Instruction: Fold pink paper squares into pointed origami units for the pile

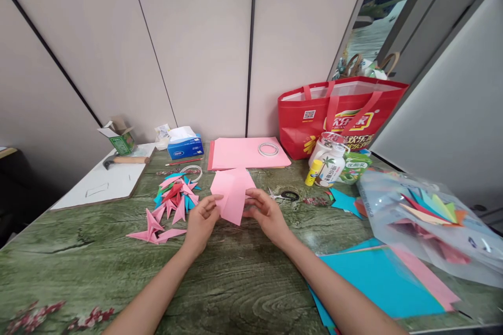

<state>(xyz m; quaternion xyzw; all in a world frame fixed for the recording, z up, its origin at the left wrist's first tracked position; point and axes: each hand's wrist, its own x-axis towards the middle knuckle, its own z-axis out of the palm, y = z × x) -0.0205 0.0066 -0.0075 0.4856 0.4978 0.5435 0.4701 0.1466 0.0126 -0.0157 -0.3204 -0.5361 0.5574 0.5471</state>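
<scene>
Between my two hands a folded sheet of pink paper [232, 196] is held just above the table, with a crease down it and a pointed lower end. My left hand [203, 220] pinches its left edge between thumb and fingers. On the right edge, my right hand [265, 213] has its thumb and fingers bent around the paper; some fingertips are hidden behind it. Left of my left hand lies a pile of folded paper pieces [175, 193] in pink, red and blue, with a pink folded paper star [154, 227] in front. Scissors [286, 195] with black handles lie beyond my right hand.
Behind are a pink paper stack [243, 153] with a tape roll [268, 149], a blue tissue box [184, 146] and a hammer [126, 160] on a white board. Rightward stand a red bag [298, 120], white bottle [330, 166], glue stick [313, 172], blue sheets [377, 277] and a plastic bag [377, 209].
</scene>
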